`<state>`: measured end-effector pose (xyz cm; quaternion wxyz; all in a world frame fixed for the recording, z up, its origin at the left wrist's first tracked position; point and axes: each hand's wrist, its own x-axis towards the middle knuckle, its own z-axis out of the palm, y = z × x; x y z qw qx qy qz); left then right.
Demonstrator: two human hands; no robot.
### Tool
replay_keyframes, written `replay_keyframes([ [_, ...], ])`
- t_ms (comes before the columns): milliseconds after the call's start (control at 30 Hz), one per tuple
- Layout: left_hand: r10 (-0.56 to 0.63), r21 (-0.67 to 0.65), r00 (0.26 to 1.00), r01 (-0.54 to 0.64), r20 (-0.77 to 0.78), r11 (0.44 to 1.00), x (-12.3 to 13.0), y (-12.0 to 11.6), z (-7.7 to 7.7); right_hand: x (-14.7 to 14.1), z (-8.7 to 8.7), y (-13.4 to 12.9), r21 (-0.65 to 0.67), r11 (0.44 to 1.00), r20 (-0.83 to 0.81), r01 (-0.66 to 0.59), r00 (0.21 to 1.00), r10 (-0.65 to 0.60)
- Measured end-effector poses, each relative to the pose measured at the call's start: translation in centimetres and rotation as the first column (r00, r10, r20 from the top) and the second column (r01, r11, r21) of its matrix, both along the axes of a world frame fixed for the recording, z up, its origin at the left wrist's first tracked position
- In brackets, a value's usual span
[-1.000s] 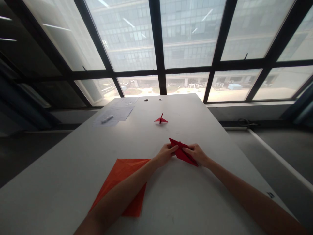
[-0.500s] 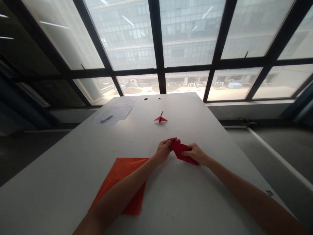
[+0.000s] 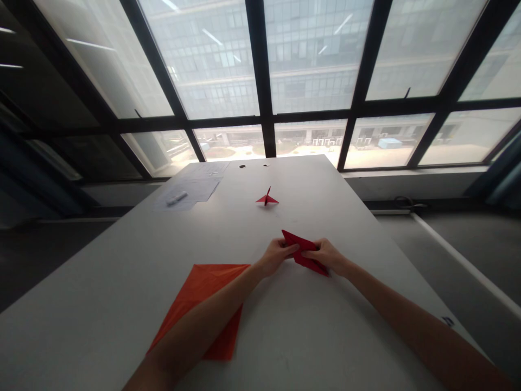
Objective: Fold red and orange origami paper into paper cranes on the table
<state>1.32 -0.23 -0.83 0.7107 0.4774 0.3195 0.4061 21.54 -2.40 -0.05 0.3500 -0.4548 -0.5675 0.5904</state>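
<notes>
I see a little red paper bird (image 3: 267,200) standing on the white table (image 3: 334,331). The folded red paper (image 3: 304,243) is nearer the person than the bird, a bit to its right. The left hand (image 3: 277,255) pinches one side, and the right hand (image 3: 330,256) pinches the other. Orange paper (image 3: 199,285) lies on the person's side of the bird, to its left.

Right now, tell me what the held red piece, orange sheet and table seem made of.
Red piece: probably matte paper, with flat faces and crisp edges. Orange sheet: likely matte paper, lying flat with faint creases. Table: perhaps laminate, smooth white with a soft sheen.
</notes>
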Motion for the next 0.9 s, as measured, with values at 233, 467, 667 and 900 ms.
replay_keyframes([
  [233,0.251,-0.043,0.967,-0.249,0.053,0.968,0.23,0.48,-0.25,0.27,0.23,0.55,0.037,0.986,-0.02,0.165,0.986,-0.164],
  [467,0.211,0.009,0.977,-0.211,-0.002,0.977,0.21,0.33,-0.36,-0.15,0.5,0.05,0.137,0.988,0.031,0.076,0.996,-0.081],
  [667,0.159,0.019,0.986,-0.158,-0.042,0.987,0.17,0.37,-0.32,-0.44,0.73,-0.13,0.119,0.981,-0.003,0.151,0.988,-0.152],
  [900,0.148,0.021,0.989,-0.148,-0.013,0.989,0.31,0.21,0.0,-0.11,0.33,0.39,0.078,0.978,-0.025,0.193,0.981,-0.191],
])
